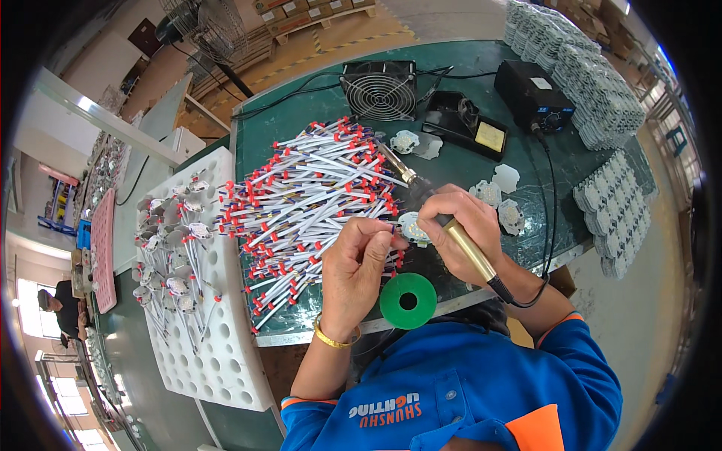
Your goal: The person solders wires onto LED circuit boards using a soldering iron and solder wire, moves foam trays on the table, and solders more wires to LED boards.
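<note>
And here's the left hand (357, 259), beyond the green spool (392, 301) and to its left, thumb and forefinger pinched at the tips, wrist cocked upright! Across on the spool's far right, the right hand (468, 229) curls in a firm grip, forearm slanting back, elbow bent.

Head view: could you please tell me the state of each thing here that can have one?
Left hand: pinched shut; contents unclear
Right hand: closed around soldering iron
Soldering iron: held, out of stand
Yellow sponge: seated in stand
Soldering station: cable connected; power unclear
Fan: upright; running unclear
Red-capped white wires: heaped
White perforated tray: partly loaded
Circuit-board panels: stacked
</note>
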